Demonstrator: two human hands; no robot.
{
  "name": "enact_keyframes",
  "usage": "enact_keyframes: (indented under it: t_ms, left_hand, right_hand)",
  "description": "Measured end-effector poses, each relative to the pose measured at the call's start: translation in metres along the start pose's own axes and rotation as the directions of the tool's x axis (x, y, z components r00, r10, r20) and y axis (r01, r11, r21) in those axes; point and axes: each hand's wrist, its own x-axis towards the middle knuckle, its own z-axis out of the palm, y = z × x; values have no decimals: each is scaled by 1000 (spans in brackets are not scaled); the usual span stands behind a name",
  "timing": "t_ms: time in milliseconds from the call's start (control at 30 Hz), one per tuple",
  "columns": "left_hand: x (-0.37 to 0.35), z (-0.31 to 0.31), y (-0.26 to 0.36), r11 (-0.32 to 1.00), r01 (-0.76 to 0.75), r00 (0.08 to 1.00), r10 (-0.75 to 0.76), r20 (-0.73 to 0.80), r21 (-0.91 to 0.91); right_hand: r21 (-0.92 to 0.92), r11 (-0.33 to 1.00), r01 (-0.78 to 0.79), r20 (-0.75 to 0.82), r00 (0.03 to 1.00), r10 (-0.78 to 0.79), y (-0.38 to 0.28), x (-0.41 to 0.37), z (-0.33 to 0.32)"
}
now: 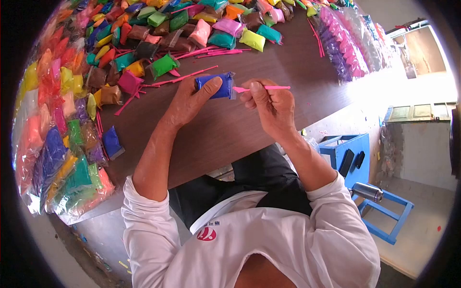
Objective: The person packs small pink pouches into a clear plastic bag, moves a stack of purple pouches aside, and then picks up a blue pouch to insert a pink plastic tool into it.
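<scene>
My left hand [189,101] grips a small blue packet [215,85] above the brown table [230,129], thumb pressed on its top. My right hand [269,105] pinches a thin pink stick [269,88] whose flat end touches the packet's right edge. Both hands meet near the middle of the table.
Several small colourful packets [158,33] and loose pink sticks [211,50] are heaped at the table's far side. Clear bags of packets [57,163] line the left edge, and purple and pink ones [341,43] the far right. A blue stool [355,163] stands at the right.
</scene>
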Motion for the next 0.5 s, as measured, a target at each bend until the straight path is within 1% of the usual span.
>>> enact_keyframes:
  t_ms: [200,233,300,433,500]
  left_hand:
    - [0,2,-3,1000,-18,1000,18,-14,-21]
    - [1,1,-3,1000,-3,1000,3,-6,-3]
    - [1,-2,-4,999,26,1000,-26,7,34]
    - [2,-1,-4,1000,-30,999,30,-14,2]
    - [1,0,-3,999,-37,999,37,-17,-12]
  right_hand:
    - [13,1000,-7,17,1000,7,4,1,0]
    - [22,1000,-8,20,1000,7,5,1,1]
    - [17,1000,11,37,999,-12,7,1,1]
    - [77,992,96,19,995,-98,15,3,5]
    - [98,990,104,5,994,-105,17,4,8]
